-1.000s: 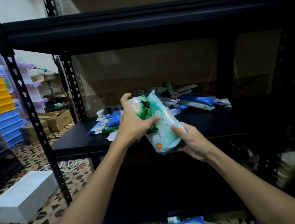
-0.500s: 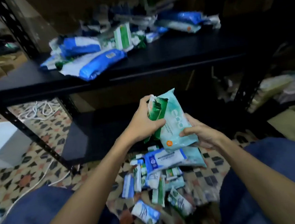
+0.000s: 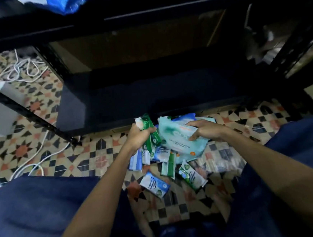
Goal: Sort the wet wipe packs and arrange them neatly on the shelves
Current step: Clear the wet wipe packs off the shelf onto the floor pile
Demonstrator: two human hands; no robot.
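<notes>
The lower shelf is now centred in view, where 0.5 s ago the upper one with its heaped packs was seen; attention has been dropped to floor level. The big teal pack, held up before the shelf then, has been lowered in front of it onto the pile, pinched by the right hand. Green packs are gripped in the left hand (likely being sorted by type). Nothing has yet been shelved below.

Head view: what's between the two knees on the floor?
Head view shows a loose pile of small wipe packs on the patterned tile floor, below both hands.
</notes>
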